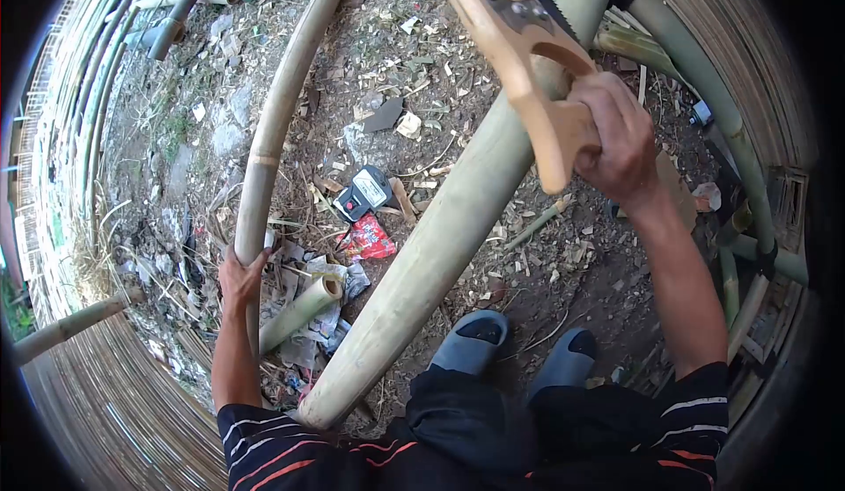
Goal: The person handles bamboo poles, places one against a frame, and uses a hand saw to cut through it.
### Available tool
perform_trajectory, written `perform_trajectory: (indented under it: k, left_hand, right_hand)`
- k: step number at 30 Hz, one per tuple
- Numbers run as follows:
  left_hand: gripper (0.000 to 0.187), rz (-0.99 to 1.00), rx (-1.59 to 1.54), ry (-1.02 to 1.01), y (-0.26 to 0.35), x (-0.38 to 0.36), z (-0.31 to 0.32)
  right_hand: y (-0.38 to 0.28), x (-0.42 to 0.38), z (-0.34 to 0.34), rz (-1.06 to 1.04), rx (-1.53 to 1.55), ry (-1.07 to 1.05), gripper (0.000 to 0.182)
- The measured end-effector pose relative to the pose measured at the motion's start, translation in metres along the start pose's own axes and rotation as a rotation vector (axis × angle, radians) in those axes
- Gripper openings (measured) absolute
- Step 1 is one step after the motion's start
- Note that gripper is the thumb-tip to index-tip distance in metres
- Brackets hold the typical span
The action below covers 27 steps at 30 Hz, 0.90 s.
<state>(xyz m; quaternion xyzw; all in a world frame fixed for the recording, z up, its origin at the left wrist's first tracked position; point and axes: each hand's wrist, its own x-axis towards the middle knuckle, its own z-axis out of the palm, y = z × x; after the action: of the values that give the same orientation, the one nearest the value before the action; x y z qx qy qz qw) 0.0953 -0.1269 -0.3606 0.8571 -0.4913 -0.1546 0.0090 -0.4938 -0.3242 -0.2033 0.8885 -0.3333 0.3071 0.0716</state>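
My left hand point(239, 276) grips a thin bamboo pole point(275, 113) that arcs away toward the top of the view. My right hand point(617, 135) is closed around the wooden handle of a hand saw point(513, 32), its dark blade running up out of frame. The saw is held over a thick pale bamboo culm point(440, 231) that slants from near my lap up to the right. Whether the blade touches the culm cannot be told. My feet in grey slippers point(473, 340) rest on the ground beside the culm.
A short cut bamboo piece point(299, 311) lies by my left hand. A black and red tape measure point(363, 194) and a red wrapper point(368, 238) lie on the littered dirt. More bamboo poles point(717, 104) are stacked right; woven bamboo mats point(114, 412) lie at the left and bottom.
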Motion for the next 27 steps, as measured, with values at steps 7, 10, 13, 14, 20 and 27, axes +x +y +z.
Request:
perform_trajectory:
  k: [7, 10, 13, 14, 20, 27]
  left_hand:
    - [0.067, -0.101, -0.352, -0.247, 0.091, -0.001, -0.023]
    - [0.062, -0.096, -0.503, -0.354, 0.114, -0.01, -0.03]
    - [0.064, -0.042, -0.556, -0.399, 0.125, -0.018, -0.036]
    - [0.063, -0.022, -0.57, -0.356, 0.124, -0.025, -0.037]
    - [0.068, -0.013, -0.558, -0.085, 0.122, -0.025, -0.068]
    - [0.087, -0.039, -0.939, 0.225, 0.172, 0.062, -0.12]
  right_hand:
    - [-0.031, -0.169, -0.114, 0.208, -0.002, -0.219, 0.028]
    - [-0.055, -0.257, -0.158, 0.316, -0.106, -0.368, 0.021]
    - [-0.091, -0.323, -0.183, 0.378, -0.231, -0.433, 0.019]
    - [-0.103, -0.341, -0.185, 0.413, -0.214, -0.426, 0.019]
    - [-0.161, -0.38, -0.181, 0.516, -0.301, -0.442, 0.018]
    - [-0.211, -0.488, -0.203, 0.54, -0.311, -0.675, 0.021]
